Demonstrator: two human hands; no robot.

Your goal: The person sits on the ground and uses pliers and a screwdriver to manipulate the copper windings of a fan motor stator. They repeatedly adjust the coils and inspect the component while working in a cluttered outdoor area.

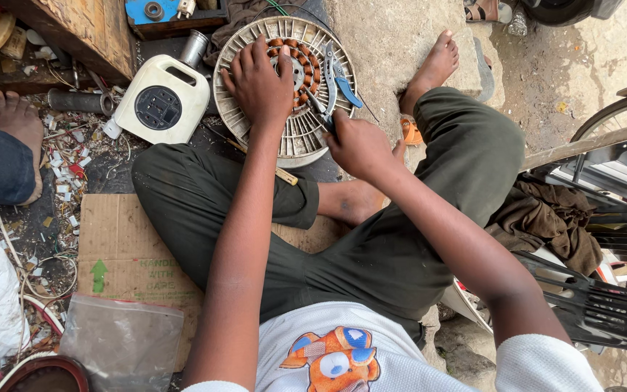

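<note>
On the ground between the person's knees: one round motor stator (295,138) with copper coils, leaning against a concrete slab (393,43). Left hand (259,83) lies flat on it, fingers spread wide. Right hand (357,145) is closed around blue-handled pliers (332,80) at the stator's right rim. One white cable reel (161,101) sits just beside the left rim; open cardboard (121,254) lies below.
</note>
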